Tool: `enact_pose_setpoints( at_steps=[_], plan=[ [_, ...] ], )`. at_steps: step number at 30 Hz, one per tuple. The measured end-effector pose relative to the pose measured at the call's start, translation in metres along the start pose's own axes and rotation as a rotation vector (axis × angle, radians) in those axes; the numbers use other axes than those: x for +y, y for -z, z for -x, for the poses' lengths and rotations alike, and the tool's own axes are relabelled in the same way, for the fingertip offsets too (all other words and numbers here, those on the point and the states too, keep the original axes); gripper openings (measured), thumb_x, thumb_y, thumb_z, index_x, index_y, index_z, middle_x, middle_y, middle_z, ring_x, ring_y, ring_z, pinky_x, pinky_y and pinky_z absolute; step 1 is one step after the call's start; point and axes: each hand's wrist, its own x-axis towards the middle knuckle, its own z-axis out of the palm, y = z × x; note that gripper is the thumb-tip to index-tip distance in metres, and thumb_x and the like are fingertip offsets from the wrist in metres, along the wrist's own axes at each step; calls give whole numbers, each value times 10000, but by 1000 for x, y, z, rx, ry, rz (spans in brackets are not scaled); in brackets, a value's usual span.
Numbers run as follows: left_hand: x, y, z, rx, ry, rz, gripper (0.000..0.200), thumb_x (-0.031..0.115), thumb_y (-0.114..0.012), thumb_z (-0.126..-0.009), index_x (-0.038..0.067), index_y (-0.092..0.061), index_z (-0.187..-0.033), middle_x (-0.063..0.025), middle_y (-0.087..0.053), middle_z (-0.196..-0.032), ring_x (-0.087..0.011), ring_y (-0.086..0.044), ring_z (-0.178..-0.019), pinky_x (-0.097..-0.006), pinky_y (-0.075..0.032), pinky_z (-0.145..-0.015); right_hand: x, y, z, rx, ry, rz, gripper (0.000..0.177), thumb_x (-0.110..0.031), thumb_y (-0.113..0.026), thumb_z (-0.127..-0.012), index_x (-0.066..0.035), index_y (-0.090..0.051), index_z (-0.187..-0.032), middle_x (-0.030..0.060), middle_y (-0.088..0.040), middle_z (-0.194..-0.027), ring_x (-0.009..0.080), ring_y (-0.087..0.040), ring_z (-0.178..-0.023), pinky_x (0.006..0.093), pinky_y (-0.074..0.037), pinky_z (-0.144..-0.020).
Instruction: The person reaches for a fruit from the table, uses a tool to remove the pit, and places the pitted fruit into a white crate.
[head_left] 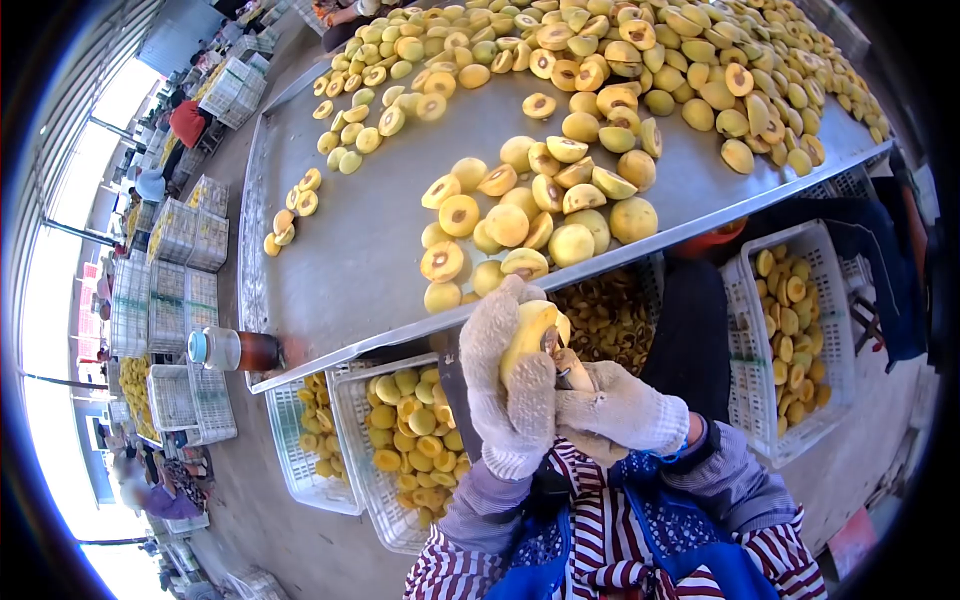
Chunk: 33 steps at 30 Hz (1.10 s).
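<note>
My left hand (pixel 515 385), in a knitted work glove, is closed around a yellow peach half (pixel 527 345) held up in front of the table edge. My right hand (pixel 625 408), gloved alike, grips a small pitting tool (pixel 573 370) with a pale handle; its dark metal end is at the fruit's cut face, and its tip is hidden. Just beyond my hands, a cluster of halved peaches (pixel 508 225) lies on the metal table (pixel 350 240), some showing brown centres. Below the edge, a container holds many brown pits (pixel 605 315).
A larger heap of peaches (pixel 700 60) covers the table's far side. White crates of fruit stand below, left (pixel 345 430) and right (pixel 745 370). A capped bottle of dark liquid (pixel 235 349) is by the left corner. Stacked crates (pixel 185 235) and other people are farther left.
</note>
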Motion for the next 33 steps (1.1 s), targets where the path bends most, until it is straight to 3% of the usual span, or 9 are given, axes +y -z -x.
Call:
enact_pose_setpoints(
  at_steps=[5, 8, 11, 14, 17, 22, 25, 28, 33],
  plan=[
    [-5, 4, 5, -142, -3, 14, 462, 297, -481, -1036, 32, -403, -1406, -235, -388, -1482, -341, -431, -1342, -473, -389, -1092, -3, 10, 5, -93, -43, -42, 261, -317, -667, -943, -59, -644, -911, -19, -583, -638, 52, -517, -479, 194, -376, -404],
    [-3, 5, -8, -75, -181, -116, 428, 161, -610, -954, -15, -514, -1333, -242, -567, -1333, -349, -564, -1208, -454, -430, -1041, -13, 10, 7, -117, -114, -30, 262, -320, -671, -939, -64, -643, -894, -19, -584, -641, 51, -512, -479, 194, -372, -403],
    [21, 6, -28, -135, 594, 495, 415, 164, -643, -939, -8, -552, -1306, -217, -618, -1269, -324, -623, -1128, -407, -482, -987, -7, 4, 7, -49, -81, -40, 258, -314, -662, -944, -70, -638, -865, -21, -572, -624, 52, -501, -472, 200, -366, -399],
    [7, 4, -29, -218, 502, 312, 447, 313, -556, -1005, -28, -542, -1293, -160, -646, -1185, -256, -643, -1050, -359, -516, -931, -2, 9, 6, -33, -98, -115, 265, -308, -638, -956, -80, -633, -823, -24, -555, -609, 54, -493, -474, 205, -368, -415],
    [-5, 3, -21, -227, 37, -150, 445, 287, -575, -997, -30, -537, -1308, -168, -611, -1256, -248, -620, -1095, -351, -514, -931, 2, 18, 5, -146, -82, -265, 280, -308, -634, -955, -75, -627, -798, -17, -553, -607, 57, -488, -469, 204, -363, -415],
    [6, 3, -17, -224, 140, 19, 430, 241, -545, -1001, -20, -515, -1342, -211, -514, -1380, -311, -543, -1234, -416, -467, -1003, -1, 17, 6, -52, -77, -109, 270, -311, -663, -944, -71, -639, -824, -18, -564, -621, 57, -505, -484, 204, -379, -425],
    [9, 6, -26, -260, -351, -255, 406, 182, -531, -989, -12, -514, -1345, -246, -515, -1375, -383, -512, -1262, -465, -373, -1095, 1, 19, 10, -100, -43, -153, 259, -314, -693, -932, -62, -662, -878, -16, -599, -681, 59, -546, -559, 197, -412, -463],
    [9, 4, -23, -263, -250, -292, 391, 105, -679, -874, 22, -627, -1252, -233, -578, -1322, -372, -594, -1190, -402, -472, -1015, 4, 16, 4, -99, -54, -183, 299, -337, -653, -956, -54, -632, -861, -2, -585, -653, 69, -512, -505, 199, -403, -432],
    [11, 7, -32, -328, 616, 288, 343, 105, -732, -861, 31, -659, -1189, -132, -681, -1167, -250, -653, -1088, -334, -502, -946, 8, 12, 7, -186, -151, -271, 402, -371, -566, -1000, -91, -503, -719, -4, -418, -464, 99, -374, -312, 256, -316, -299]
  ],
)
